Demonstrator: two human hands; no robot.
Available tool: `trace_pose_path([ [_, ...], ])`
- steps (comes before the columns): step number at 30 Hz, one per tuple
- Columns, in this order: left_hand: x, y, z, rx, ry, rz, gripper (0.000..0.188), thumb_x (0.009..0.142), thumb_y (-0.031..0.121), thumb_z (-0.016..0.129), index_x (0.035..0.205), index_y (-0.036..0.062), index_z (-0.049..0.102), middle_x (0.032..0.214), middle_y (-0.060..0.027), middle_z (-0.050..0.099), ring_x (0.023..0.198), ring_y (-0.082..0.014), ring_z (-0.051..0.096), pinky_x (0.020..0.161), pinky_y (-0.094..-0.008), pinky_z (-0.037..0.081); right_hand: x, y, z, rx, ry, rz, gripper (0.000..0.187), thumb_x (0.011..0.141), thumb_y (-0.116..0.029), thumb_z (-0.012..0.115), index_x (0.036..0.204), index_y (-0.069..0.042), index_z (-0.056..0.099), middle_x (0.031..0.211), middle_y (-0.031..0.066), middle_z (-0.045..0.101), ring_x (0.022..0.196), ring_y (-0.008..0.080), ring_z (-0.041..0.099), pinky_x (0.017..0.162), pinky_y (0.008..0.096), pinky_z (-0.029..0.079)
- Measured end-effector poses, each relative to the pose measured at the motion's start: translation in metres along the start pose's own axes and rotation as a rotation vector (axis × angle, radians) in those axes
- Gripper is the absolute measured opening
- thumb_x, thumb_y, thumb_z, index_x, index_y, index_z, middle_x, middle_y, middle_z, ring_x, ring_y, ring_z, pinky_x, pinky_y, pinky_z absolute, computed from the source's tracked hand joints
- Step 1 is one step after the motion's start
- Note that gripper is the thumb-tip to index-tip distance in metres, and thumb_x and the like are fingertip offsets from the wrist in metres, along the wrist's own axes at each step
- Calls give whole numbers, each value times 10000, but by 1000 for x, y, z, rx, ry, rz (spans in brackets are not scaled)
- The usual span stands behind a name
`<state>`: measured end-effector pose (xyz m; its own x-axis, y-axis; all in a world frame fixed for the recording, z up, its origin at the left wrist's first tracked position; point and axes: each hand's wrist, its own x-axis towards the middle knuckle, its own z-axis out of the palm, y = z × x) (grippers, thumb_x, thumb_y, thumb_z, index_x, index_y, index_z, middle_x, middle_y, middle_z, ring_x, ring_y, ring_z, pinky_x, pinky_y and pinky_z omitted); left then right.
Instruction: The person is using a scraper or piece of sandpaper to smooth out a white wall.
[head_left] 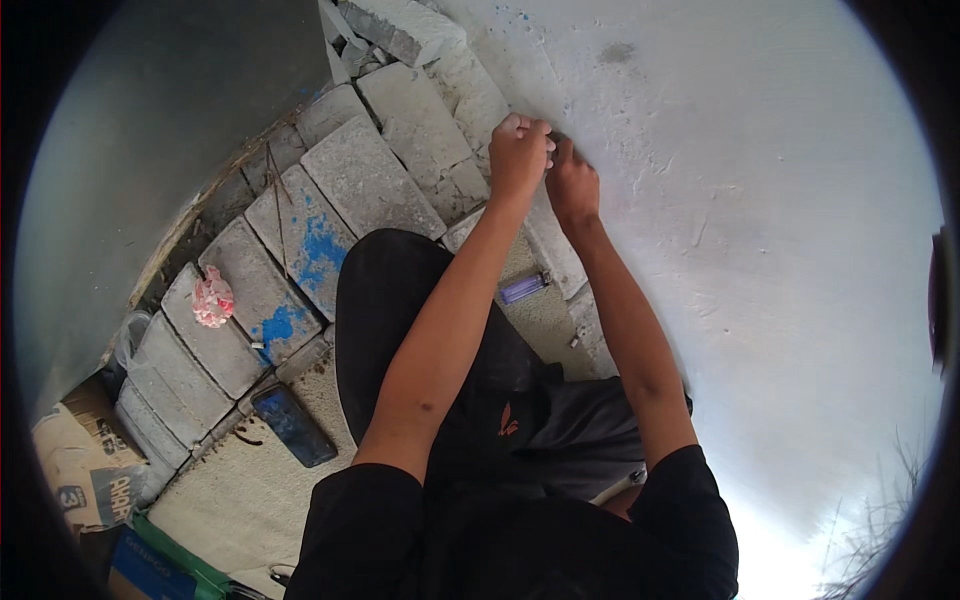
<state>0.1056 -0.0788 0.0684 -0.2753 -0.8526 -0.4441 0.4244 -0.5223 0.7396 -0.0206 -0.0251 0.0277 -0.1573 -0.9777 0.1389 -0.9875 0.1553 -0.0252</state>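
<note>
My left hand (pixel 518 160) and my right hand (pixel 574 188) are close together beside the pale wall, just past the paving blocks. The left fingers are curled in, thumb side toward the right hand. My right hand is also closed, its fingers bent toward the left one. A small dark thing shows between the fingertips, too small and too covered to name. Below the hands, on the sandy strip between my forearms, lies a purple translucent lighter (pixel 525 288).
Concrete paving blocks (pixel 372 178) run along the left, some stained with blue powder (pixel 322 250). On them rests a crumpled pink-and-white plastic bag (pixel 212 298). A dark phone (pixel 293 425) lies lower left, near a paper sack (pixel 85 465). The wall (pixel 760 250) fills the right side.
</note>
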Motion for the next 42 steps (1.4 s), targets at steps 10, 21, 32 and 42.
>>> trace_pose_path([
  [10, -2, 4, -8, 33, 34, 22, 162, 851, 188, 586, 892, 32, 599, 755, -62, 630, 549, -135, 579, 534, -266, 425, -82, 27, -41, 3, 142, 31, 149, 939, -112, 556, 1012, -51, 441, 730, 235, 663, 633, 429, 655, 535, 527, 542],
  [21, -6, 7, -5, 36, 17, 24, 168, 849, 177, 591, 914, 22, 594, 754, -64, 630, 543, -126, 568, 526, -262, 429, -53, 22, -9, 0, 53, 81, 121, 943, -96, 539, 1017, -48, 457, 757, 239, 668, 661, 434, 658, 563, 533, 548],
  [32, 0, 1, 1, 44, -13, 18, 203, 843, 190, 607, 935, 10, 585, 751, -61, 628, 531, -117, 557, 496, -254, 418, 2, 2, -4, 20, -23, -7, 304, 869, 5, 516, 1167, 11, 454, 848, 242, 673, 760, 404, 685, 629, 464, 576],
  [42, -11, 3, -9, 90, 22, 10, 168, 856, 177, 586, 920, 22, 587, 765, -60, 630, 549, -118, 559, 531, -259, 445, -96, 40, -35, -66, 83, 24, 125, 959, -102, 514, 1024, -37, 429, 755, 240, 665, 635, 433, 654, 524, 526, 541],
])
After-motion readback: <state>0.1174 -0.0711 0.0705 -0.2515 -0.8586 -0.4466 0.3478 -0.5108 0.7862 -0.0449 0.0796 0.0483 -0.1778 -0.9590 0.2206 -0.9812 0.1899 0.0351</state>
